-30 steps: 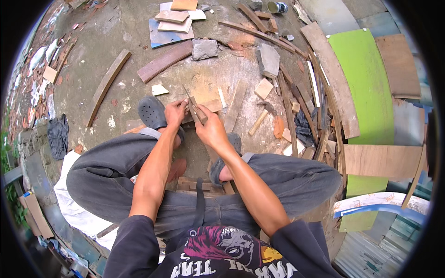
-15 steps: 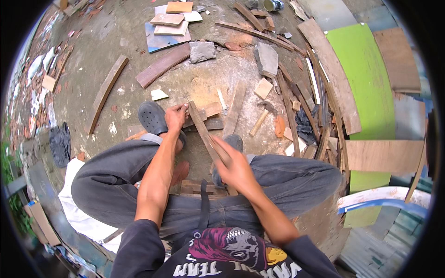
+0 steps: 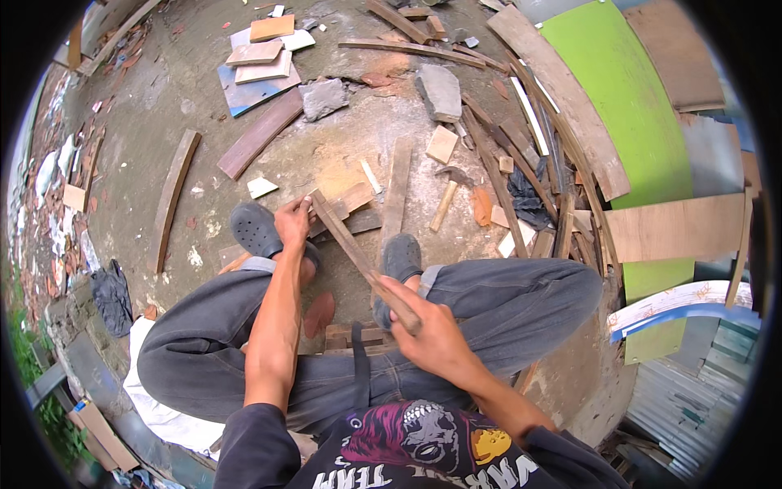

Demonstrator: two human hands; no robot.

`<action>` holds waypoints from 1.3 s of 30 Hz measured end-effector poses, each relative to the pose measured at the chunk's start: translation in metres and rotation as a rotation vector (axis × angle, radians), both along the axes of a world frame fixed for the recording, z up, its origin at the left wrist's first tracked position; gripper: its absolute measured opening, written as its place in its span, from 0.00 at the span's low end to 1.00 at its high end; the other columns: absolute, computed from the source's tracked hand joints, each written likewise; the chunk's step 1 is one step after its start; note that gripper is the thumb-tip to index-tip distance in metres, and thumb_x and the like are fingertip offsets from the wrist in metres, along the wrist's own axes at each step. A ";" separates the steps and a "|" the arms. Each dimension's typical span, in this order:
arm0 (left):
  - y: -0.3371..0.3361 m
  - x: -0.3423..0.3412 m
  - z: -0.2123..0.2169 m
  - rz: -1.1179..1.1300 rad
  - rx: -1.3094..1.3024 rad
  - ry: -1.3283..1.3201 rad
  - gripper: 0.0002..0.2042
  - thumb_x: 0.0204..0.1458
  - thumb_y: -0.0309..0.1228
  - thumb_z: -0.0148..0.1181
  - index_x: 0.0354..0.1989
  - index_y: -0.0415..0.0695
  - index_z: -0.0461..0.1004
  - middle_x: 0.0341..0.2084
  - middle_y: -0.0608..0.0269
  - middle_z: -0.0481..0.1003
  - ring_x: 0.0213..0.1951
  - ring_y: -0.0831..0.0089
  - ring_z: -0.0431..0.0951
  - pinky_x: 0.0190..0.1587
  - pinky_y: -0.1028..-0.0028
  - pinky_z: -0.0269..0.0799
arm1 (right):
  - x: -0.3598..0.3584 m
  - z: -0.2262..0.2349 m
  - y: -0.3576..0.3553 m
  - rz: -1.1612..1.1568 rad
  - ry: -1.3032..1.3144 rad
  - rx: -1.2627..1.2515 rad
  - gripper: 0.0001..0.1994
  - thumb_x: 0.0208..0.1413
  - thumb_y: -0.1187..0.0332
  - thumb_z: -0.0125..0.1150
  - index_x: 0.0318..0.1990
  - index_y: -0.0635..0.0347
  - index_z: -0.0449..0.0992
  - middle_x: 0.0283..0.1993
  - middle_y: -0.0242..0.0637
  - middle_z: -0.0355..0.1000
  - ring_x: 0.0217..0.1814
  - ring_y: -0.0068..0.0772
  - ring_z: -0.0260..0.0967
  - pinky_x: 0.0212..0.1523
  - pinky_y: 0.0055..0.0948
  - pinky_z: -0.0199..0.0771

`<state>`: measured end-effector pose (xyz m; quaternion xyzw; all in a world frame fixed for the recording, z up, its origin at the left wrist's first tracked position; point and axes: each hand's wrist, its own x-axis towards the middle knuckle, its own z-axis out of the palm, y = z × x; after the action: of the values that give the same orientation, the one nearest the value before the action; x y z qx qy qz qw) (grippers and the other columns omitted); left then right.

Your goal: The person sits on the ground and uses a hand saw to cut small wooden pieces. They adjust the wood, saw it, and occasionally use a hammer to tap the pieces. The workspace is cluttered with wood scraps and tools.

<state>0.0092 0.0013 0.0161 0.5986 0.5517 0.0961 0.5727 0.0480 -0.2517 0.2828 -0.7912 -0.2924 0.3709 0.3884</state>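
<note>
My right hand [image 3: 428,336] is wrapped round the near end of a narrow wooden strip [image 3: 346,242], which slants away to the far left above my feet. Close against the strip's far end, my left hand [image 3: 293,222] has its fingers pinched together; whatever is between them is too small to make out. Under that end lie short wooden offcuts [image 3: 356,198] on the ground. A longer board [image 3: 397,183] points away just right of them. To the right rests a hammer [image 3: 444,205] with a wooden handle, touched by neither hand.
Grey stone blocks [image 3: 438,94] and a reddish-brown plank [image 3: 261,134] lie farther off. Wood pieces are stacked on a blue-grey panel [image 3: 244,91]. Long strips [image 3: 489,151] and a green sheet [image 3: 623,98] line the right side. Another plank [image 3: 177,200] lies left, beyond my dark clog [image 3: 254,231].
My right hand has come nearer to me and slightly right along with the strip's near end. The left hand stays at the far end. The whole view has shifted a little.
</note>
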 end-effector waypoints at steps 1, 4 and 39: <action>-0.004 0.003 0.000 0.015 -0.013 -0.024 0.17 0.58 0.36 0.65 0.49 0.35 0.81 0.32 0.56 0.83 0.28 0.73 0.84 0.31 0.76 0.81 | 0.004 -0.004 0.013 -0.022 0.016 0.000 0.32 0.51 0.75 0.55 0.67 0.57 0.65 0.45 0.63 0.75 0.45 0.62 0.75 0.46 0.48 0.75; -0.018 0.027 0.010 -0.078 0.004 -0.001 0.16 0.58 0.35 0.65 0.48 0.35 0.81 0.32 0.56 0.82 0.28 0.74 0.83 0.31 0.76 0.81 | 0.029 -0.095 0.067 -0.141 -0.184 0.156 0.29 0.52 0.74 0.55 0.65 0.61 0.67 0.39 0.64 0.75 0.36 0.63 0.76 0.39 0.46 0.77; -0.002 0.006 -0.002 -0.029 0.035 -0.010 0.15 0.57 0.36 0.65 0.48 0.39 0.82 0.25 0.58 0.83 0.25 0.77 0.83 0.29 0.78 0.77 | 0.044 -0.016 0.048 -0.033 0.065 -0.055 0.26 0.49 0.75 0.56 0.60 0.63 0.72 0.42 0.65 0.75 0.47 0.66 0.74 0.48 0.50 0.75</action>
<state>0.0148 -0.0005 0.0137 0.6162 0.5383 0.1003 0.5661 0.0924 -0.2042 0.2669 -0.7939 -0.2563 0.3979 0.3818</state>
